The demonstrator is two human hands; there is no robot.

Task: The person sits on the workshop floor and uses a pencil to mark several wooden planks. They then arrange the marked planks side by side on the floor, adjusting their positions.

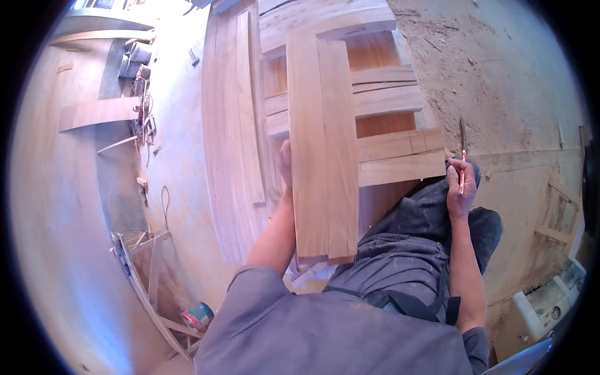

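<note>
My left hand [285, 164] presses against the left edge of two long pale wooden boards [322, 150] that lie lengthwise across a stack of shorter crosswise boards [400, 159]. Only the fingers' upper part shows; the rest is behind the boards. My right hand [459, 187] is closed around a red and white pencil [462, 172], held upright just right of the crosswise boards' ends. My knees in dark dusty trousers [406, 244] sit below the boards.
More long planks [234, 119] lie to the left on the workbench. A curved wooden frame [150, 287] and a small teal can [199, 314] stand on the floor at lower left. Tools and wood scraps [140, 69] clutter the upper left. Sawdust-covered ground [500, 81] spreads right.
</note>
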